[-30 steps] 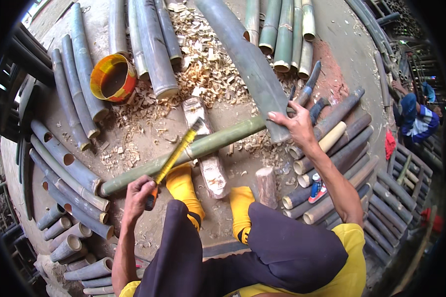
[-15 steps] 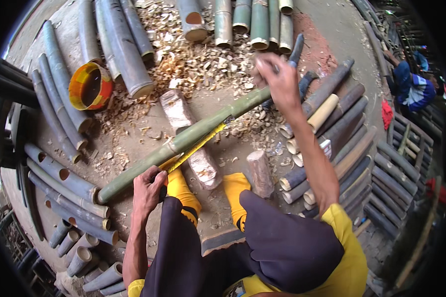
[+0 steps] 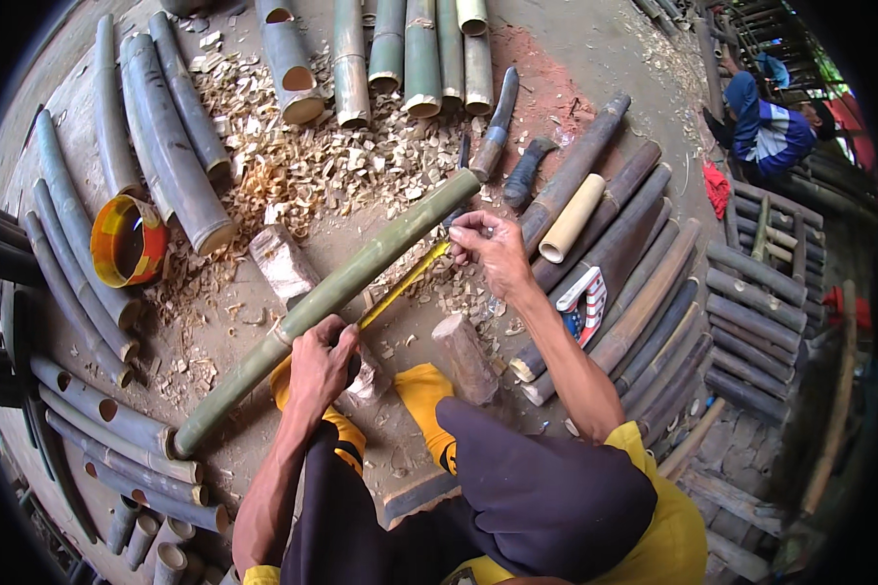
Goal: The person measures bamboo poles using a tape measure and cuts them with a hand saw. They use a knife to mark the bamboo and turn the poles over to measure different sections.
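Observation:
A long green bamboo pole [image 3: 361, 283] slants from lower left to upper right in front of me, resting across a wooden block [image 3: 281, 261]. My left hand [image 3: 322, 369] is closed around a dark tape measure case, mostly hidden by the fingers, beside the pole's middle. From it a yellow tape blade [image 3: 405, 285] runs out alongside the pole. At the blade's far end, my right hand [image 3: 493, 255] has its thumb and fingers pinched together on the tip. A short upright log [image 3: 465, 356] stands near my right foot.
Bamboo lengths lie in rows at the left [image 3: 180, 146], back [image 3: 421, 58] and right [image 3: 644, 283]. An orange-yellow container [image 3: 127, 241] with dark contents stands far left. Wood chips [image 3: 332, 166] cover the ground. A dark-handled tool [image 3: 529, 171] lies beyond the pole. Another person [image 3: 771, 127] sits far right.
My right hand has come down from above the pole's far end to the tape's tip. My left hand has shifted along the pole toward its middle. The whole view has turned slightly.

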Action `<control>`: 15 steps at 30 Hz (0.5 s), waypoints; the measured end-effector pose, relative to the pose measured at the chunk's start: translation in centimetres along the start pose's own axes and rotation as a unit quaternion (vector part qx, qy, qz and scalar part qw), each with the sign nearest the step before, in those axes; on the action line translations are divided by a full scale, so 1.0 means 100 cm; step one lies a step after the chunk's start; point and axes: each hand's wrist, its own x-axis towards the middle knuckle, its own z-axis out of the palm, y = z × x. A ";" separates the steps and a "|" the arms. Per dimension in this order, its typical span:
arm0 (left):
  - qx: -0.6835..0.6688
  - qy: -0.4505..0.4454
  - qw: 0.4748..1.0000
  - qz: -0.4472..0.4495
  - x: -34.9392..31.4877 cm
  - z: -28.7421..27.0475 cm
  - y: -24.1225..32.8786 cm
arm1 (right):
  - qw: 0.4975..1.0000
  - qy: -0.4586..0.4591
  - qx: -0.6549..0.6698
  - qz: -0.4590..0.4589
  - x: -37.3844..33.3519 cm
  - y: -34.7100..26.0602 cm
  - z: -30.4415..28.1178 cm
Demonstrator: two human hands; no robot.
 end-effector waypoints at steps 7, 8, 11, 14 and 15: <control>0.076 0.044 0.996 -0.024 0.018 0.010 0.012 | 0.987 0.135 -0.016 -0.089 0.060 -0.011 -0.038; 0.075 0.066 0.995 -0.014 0.014 0.009 0.002 | 0.986 0.136 -0.017 -0.090 0.066 -0.010 -0.044; 0.103 0.141 0.985 -0.012 0.001 -0.005 -0.056 | 0.985 0.118 -0.096 -0.085 0.078 0.001 -0.038; 0.136 0.170 0.974 -0.063 -0.022 -0.032 -0.068 | 0.978 0.119 -0.143 -0.094 0.079 0.001 -0.039; 0.142 0.149 0.970 -0.127 -0.026 -0.038 -0.053 | 0.979 0.114 -0.150 -0.075 0.078 -0.001 -0.054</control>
